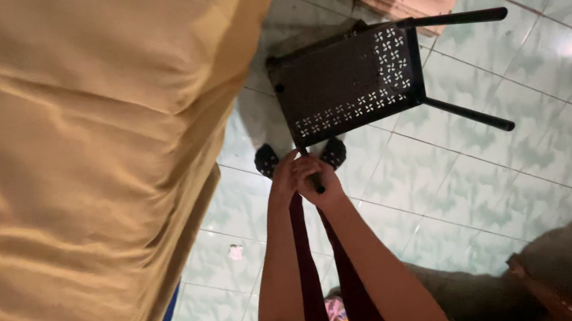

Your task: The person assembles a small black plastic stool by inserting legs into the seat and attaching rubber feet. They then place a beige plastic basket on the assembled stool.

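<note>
Both hands, the left hand (283, 180) and right hand (321, 184), gripped one leg (311, 172) of the tipped black stool (346, 81) just beyond them, which was not yet upright on the tiled floor (468, 180).

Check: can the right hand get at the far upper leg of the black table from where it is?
Probably not. The right hand is wrapped on a near leg, and the upper leg lies beyond the black table.
</note>
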